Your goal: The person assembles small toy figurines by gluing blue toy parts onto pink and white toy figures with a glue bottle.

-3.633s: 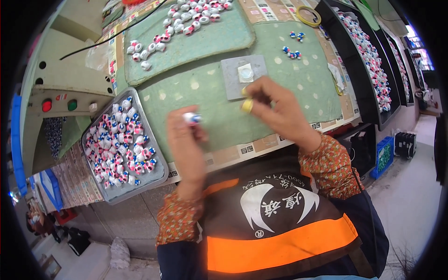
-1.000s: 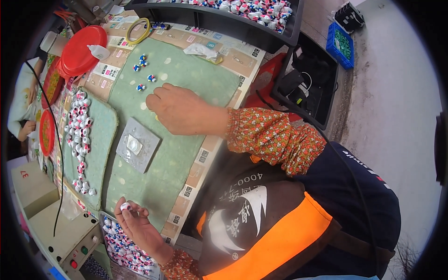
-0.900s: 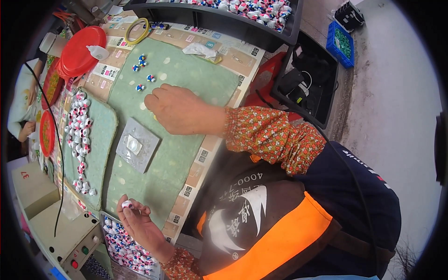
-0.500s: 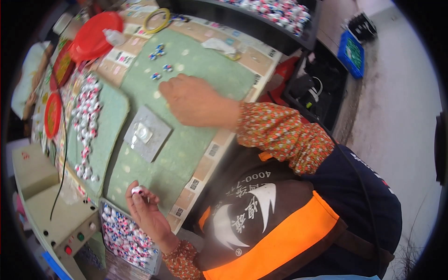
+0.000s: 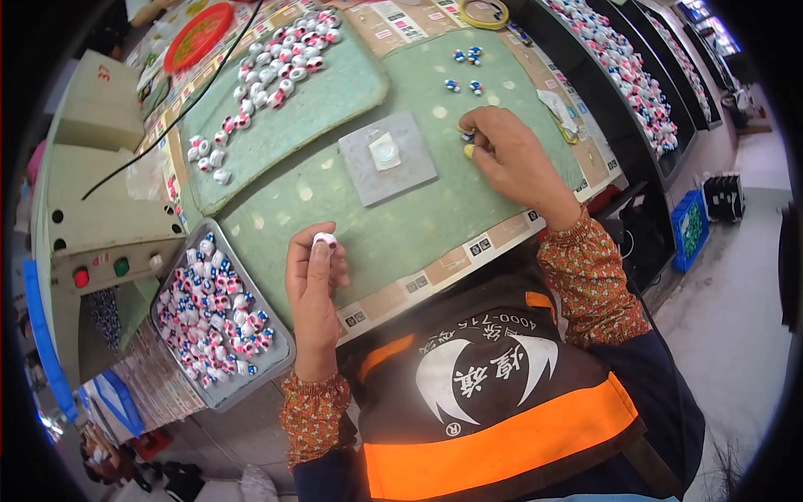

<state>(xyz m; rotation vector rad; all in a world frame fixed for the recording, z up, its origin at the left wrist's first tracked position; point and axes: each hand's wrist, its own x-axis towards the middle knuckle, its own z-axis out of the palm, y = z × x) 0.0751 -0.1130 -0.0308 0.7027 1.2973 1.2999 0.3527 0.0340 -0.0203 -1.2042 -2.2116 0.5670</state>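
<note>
My left hand (image 5: 311, 280) is closed, with thumb and fingers pinching a small white toy head (image 5: 324, 240) that shows a dark pink patch. It is above the near edge of the green mat (image 5: 335, 197). My right hand (image 5: 512, 157), a yellow cover on its thumb tip, pinches a small blue piece (image 5: 465, 135) just above the mat; the fingers hide most of it. Beyond that hand lie several small blue-and-white pieces (image 5: 475, 87). Between my hands rests a grey square plate (image 5: 389, 186) bearing a white pad with a clear round disc (image 5: 385, 153).
Several white-and-pink heads (image 5: 291, 52) lie on a raised green pad (image 5: 335, 100). A grey tray (image 5: 281, 356) of assembled figures stands at lower left, beside a beige machine (image 5: 92, 213) with buttons. Yellow tape (image 5: 483, 23) lies at the back; dark bins (image 5: 669, 167) of pieces are at right.
The head view has turned, moving the whole scene in the picture. A blue piece now shows at my right fingertips. My left hand keeps its hold on the white head.
</note>
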